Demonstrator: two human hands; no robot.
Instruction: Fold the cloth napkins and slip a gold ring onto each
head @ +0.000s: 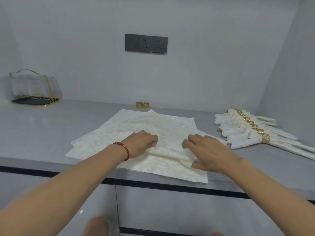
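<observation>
Top napkin (172,132): cream cloth, uppermost of a loose stack lying flat on the grey counter (42,126), its near edge turned over into a narrow pleat. The pleat runs left to right across the body, between the two hands.
Left hand (142,144): fingers curled onto the left end of the pleat, pinching the fold.
Right hand (207,151): fingers bent over the right end of the pleat, thumb tucked under the cloth edge, holding it.
Next fold, as a judgement: travels away from the body, across the flat cloth ahead; both hands sit equally near.
Loose gold rings (142,105): two, at the back wall, well beyond the stack, straight ahead.
Finished napkins (245,132): ringed row, right of the stack, near the right hand.
Stack's front corner overhangs the counter edge; open counter lies left.
</observation>
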